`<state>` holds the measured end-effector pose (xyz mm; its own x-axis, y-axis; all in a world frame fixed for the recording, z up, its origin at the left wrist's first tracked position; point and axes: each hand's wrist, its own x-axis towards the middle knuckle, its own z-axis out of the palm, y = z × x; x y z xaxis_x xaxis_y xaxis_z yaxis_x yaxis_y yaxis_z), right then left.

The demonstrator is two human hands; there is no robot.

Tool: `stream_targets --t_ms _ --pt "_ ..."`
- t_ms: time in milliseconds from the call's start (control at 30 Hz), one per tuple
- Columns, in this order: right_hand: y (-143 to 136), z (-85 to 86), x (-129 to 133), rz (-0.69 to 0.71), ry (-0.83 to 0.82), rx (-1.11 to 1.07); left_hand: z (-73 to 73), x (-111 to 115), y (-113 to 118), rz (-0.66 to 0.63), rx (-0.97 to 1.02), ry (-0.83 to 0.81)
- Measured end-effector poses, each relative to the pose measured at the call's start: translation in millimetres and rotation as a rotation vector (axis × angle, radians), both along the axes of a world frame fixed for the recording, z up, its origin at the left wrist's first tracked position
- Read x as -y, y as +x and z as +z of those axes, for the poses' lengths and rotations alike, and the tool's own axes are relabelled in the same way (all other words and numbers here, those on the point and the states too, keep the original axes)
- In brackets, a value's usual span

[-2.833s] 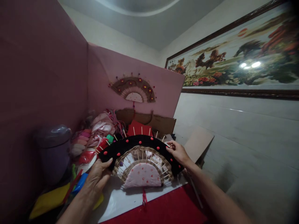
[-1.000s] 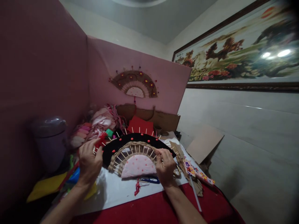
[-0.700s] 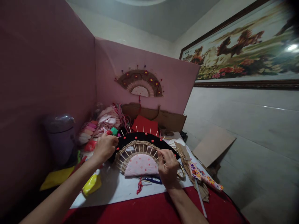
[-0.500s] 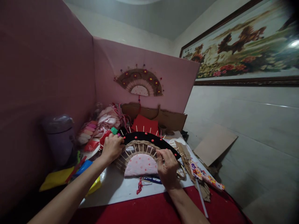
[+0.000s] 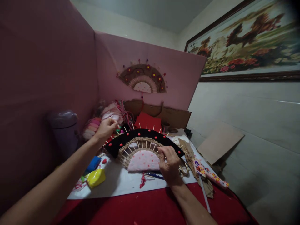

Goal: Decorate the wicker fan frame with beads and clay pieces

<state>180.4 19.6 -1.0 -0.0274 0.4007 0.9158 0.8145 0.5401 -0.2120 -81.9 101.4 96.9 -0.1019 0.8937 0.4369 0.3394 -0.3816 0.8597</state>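
A handmade fan [image 5: 140, 134] stands tilted up above the white sheet, with a black band dotted in red, thin sticks, a woven twine arc and a pale pink half-round base with red spots. My right hand [image 5: 170, 162] pinches it at its right side, near the sticks beside the base. Off the fan's upper left edge, my left hand [image 5: 107, 128] is raised with its fingers closed; anything between the fingertips is too small or hidden to make out. A red tassel [image 5: 142, 180] lies below the base.
Yellow [image 5: 96, 178] and blue packets [image 5: 94, 163] lie at the left, before a lidded purple container [image 5: 64, 134]. Behind are red sheets [image 5: 148, 121] and cardboard [image 5: 175, 119]. Scissors [image 5: 184, 170] and a floral-patterned piece [image 5: 211, 175] are at the right. Another fan [image 5: 142, 78] hangs on the pink panel.
My left hand has left the fan's upper left edge and moved up and left, uncovering the band's left end. My right hand keeps its grip. The view has shifted slightly.
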Motion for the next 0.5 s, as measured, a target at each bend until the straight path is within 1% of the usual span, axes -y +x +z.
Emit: stream_targets --t_ms 100,267,333,400,433,500 --pt "0 -0.5 1 0.015 0.004 -0.002 23.8 14 -9 0.001 0.083 0.006" --pt "1 -0.5 1 0.021 0.010 -0.003 64.4 32 -22 -0.018 0.220 0.116" --pt "1 -0.2 1 0.018 0.007 -0.008 76.0 38 -27 -0.040 0.266 0.164" --pt "0 -0.2 2 0.015 0.003 -0.011 79.8 45 -31 -0.070 0.249 0.192" --pt "0 -0.3 2 0.017 0.003 -0.013 77.8 47 -33 -0.086 0.211 0.187" --pt "0 -0.6 2 0.023 0.005 -0.016 65.0 49 -34 -0.112 0.097 0.137"
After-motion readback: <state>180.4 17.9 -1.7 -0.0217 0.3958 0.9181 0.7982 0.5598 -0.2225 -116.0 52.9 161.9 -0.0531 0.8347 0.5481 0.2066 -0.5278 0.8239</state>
